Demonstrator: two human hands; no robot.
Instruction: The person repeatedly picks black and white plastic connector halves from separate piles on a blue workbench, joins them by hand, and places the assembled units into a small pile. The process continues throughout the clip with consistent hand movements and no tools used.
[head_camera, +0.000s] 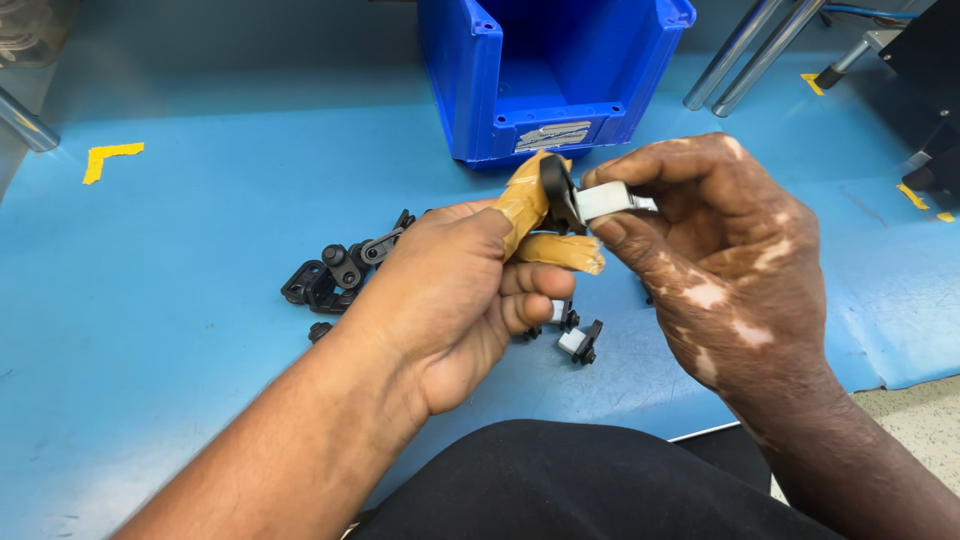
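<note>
Above the blue work surface, the left hand is closed around a small black plastic part, pinching it between a thumb and forefinger that are both wrapped in tan tape; the remaining fingers curl into the palm. The right hand meets it from the other side, thumb and forefinger pressed tight on a small white-grey piece that touches the black part, so the two pieces are held together between both hands in mid-air, just in front of the blue plastic bin. On the surface below and to the left of the hands lies a loose cluster of black parts, and two more with white inserts rest under the fingers. Yellow tape corner marks sit well apart at the left.
</note>
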